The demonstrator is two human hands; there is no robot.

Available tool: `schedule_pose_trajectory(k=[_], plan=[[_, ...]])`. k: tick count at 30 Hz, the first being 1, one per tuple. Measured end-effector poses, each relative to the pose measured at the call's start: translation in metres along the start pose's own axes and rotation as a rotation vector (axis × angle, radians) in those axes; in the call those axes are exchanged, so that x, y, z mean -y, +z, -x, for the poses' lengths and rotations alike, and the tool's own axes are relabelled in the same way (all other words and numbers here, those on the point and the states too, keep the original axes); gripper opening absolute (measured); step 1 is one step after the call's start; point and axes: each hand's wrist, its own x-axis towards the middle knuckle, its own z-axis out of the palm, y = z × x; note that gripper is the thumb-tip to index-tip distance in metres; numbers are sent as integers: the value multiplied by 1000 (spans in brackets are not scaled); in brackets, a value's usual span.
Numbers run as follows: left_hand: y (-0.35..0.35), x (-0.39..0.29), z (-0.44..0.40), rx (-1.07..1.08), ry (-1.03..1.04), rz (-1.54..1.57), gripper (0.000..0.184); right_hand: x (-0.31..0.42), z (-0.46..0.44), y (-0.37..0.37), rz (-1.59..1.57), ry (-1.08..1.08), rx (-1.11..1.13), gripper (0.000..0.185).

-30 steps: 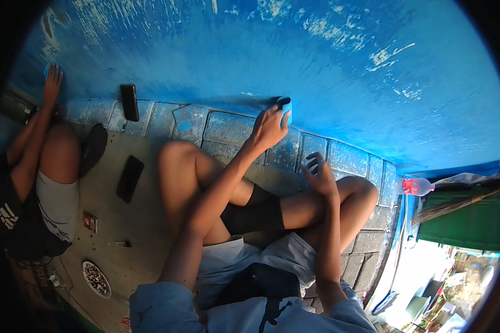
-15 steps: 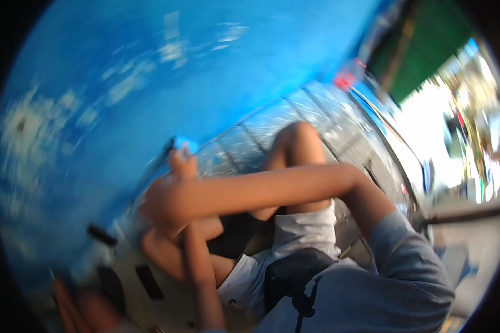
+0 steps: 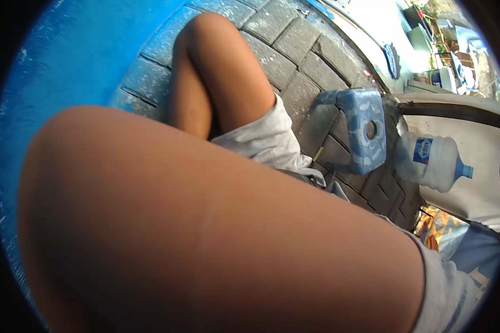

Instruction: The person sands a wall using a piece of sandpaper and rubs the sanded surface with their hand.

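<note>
A smooth, bright-blue painted wall point(image 3: 78, 83) with pale specks fills the left side, and its lower edge runs along the grey brick paving point(image 3: 269, 23). Neither the left hand nor the right hand is in view, so I cannot tell whether the fingers are spread, pressed together or pinching anything.

Across the foreground lies a large bare limb point(image 3: 222, 222), most likely the right arm bent at the elbow, so close that it hides much of the scene. Behind it a bare bent knee point(image 3: 214, 36) rises out of pale grey shorts point(image 3: 264, 133), probably folded so the person can sit near the wall.

Farther right, a patchy blue plastic stool point(image 3: 361, 150) with a round hole in its seat seems to stand on its legs near the paving's right edge; the hole probably serves for lifting it. Beyond that edge is a dark-blue, ridged object point(image 3: 391, 61), perhaps a sandal.

Rightmost, a large clear plastic water bottle point(image 3: 444, 161) with a blue cap seems to stand upright, perhaps for stability. Its blue label point(image 3: 422, 150) reads "AQUA". Writing on the white tub point(image 3: 444, 80) above it is too small to read.
</note>
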Motion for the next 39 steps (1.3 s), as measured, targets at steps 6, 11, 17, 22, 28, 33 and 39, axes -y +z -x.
schedule_pose_trajectory(k=[6,11,17,22,28,33,39], plan=[[4,4,-5,43,-27,-64,50,10,5,19,-81,-80,-38,33],[2,-1,-5,80,-35,-87,51,10,3,23,-91,-149,-61,31],[-18,-26,5,89,-88,59,51,9,-23,17,-28,-240,-73,28],[-23,-28,11,86,-77,136,41,-7,-17,1,-31,-298,-149,27],[-79,-53,-8,-101,-82,323,35,-54,103,-30,-728,-188,-104,28],[-68,-47,-8,-166,-28,401,25,-154,186,32,-1032,217,281,27],[-60,-47,-1,-127,-20,347,18,-193,198,112,-352,597,1,38]])
